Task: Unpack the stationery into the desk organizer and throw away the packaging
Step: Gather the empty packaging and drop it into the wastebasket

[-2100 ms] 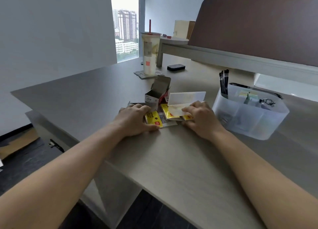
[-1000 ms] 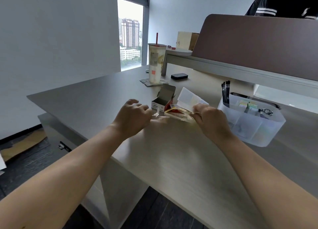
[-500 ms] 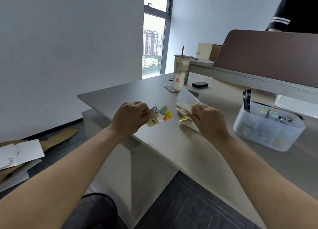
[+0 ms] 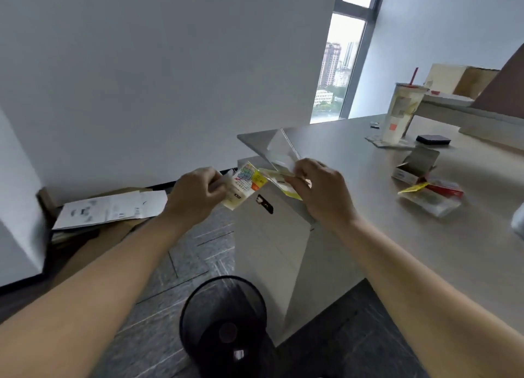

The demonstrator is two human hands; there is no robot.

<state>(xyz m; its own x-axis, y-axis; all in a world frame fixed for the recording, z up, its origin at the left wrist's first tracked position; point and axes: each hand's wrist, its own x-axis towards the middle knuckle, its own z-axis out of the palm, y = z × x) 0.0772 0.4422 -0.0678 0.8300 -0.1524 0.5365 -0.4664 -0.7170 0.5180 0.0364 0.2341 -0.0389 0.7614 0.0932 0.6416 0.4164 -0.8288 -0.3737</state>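
Observation:
My left hand (image 4: 195, 196) grips a printed card wrapper (image 4: 243, 187) with yellow, orange and white panels. My right hand (image 4: 320, 190) pinches a clear plastic sleeve with a yellow edge (image 4: 283, 156). Both hands are held in the air off the desk's left end, above a black mesh waste bin (image 4: 224, 321) on the floor. On the desk (image 4: 425, 250) lie an open small cardboard box (image 4: 416, 164) and a clear packet with red and yellow parts (image 4: 431, 199). The desk organizer is out of view, apart from a pale blur at the right edge.
A tall drink cup with a red straw (image 4: 402, 111) and a black flat object (image 4: 433, 139) stand at the desk's far side. White sheets and cardboard (image 4: 110, 210) lie on the floor by the wall. A drawer cabinet (image 4: 272, 235) stands under the desk.
I have turned left, away from the desk. Both hands lifted their packaging off the desktop and carried it out past the desk's end, over the waste bin.

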